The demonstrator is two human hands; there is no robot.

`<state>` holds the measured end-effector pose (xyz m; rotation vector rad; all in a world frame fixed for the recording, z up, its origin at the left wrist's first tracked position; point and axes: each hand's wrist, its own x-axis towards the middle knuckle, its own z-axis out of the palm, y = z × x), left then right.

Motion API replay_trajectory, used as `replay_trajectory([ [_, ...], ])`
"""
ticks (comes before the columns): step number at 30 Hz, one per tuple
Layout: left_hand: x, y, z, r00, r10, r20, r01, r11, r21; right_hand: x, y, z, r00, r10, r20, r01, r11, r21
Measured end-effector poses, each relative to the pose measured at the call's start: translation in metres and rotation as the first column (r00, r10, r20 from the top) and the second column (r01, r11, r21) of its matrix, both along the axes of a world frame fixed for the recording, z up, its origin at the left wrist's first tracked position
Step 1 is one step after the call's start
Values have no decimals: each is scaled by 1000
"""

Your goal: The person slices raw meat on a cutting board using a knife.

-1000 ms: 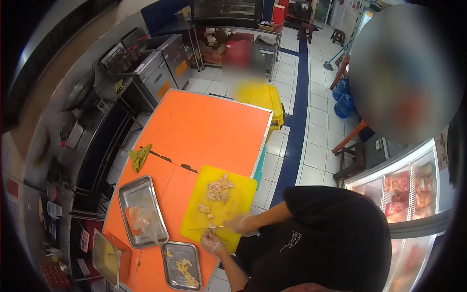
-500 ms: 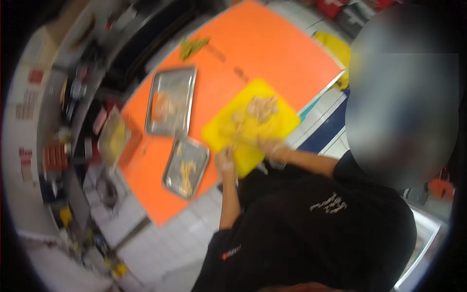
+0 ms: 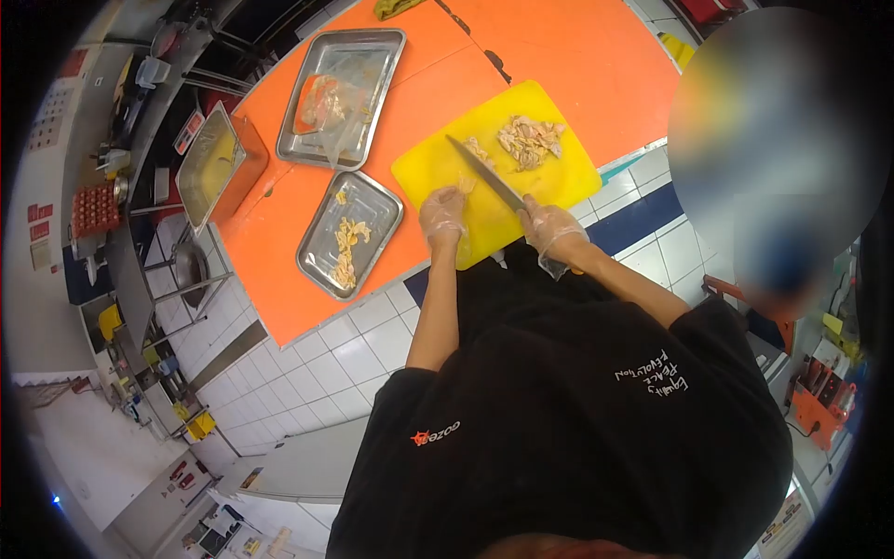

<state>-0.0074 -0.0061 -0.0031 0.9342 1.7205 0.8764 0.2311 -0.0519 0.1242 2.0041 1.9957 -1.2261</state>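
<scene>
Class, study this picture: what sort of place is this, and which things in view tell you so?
Probably a commercial kitchen: a knife above a yellow cutting board, chopped food on that board, and two metal trays on an orange table.

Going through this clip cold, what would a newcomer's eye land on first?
Probably the bright yellow cutting board on the orange tabletop, with a heap of chopped food near its far side. Next, the long knife over the board in the gloved right hand, with the gloved left hand at the board's left edge.
</scene>
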Motion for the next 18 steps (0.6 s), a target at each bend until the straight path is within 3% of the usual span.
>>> replay_trajectory([
  [1, -1, -3, -2, 1000, 5, 0, -5, 1000, -4, -1, -1, -4, 1000, 5, 0, -5, 1000, -4],
  [3, -2, -11, -4, 963, -52, -266, 50, 999, -15, -5, -6, -19, 982, 174, 72, -169, 982, -80],
  [6, 6, -15, 49, 930, -92, -356, 99, 995, 1, 1, -6, -39, 985, 148, 87, -143, 988, -63],
  [10, 6, -8, 50, 878, -219, -426, 188, 976, -114, -7, -5, -34, 981, 178, 78, -175, 984, -46],
  [12, 8, -10, 44, 843, -223, -490, 243, 970, -23, -17, -8, -30, 955, 251, 155, -235, 965, -117],
  [16, 9, -12, 30, 770, -229, -595, 283, 959, -3, -34, 4, -45, 958, 229, 171, -202, 966, -161],
  [18, 11, -9, 34, 756, -275, -594, 281, 956, -84, -49, 17, -56, 972, 208, 106, -201, 977, -75],
])
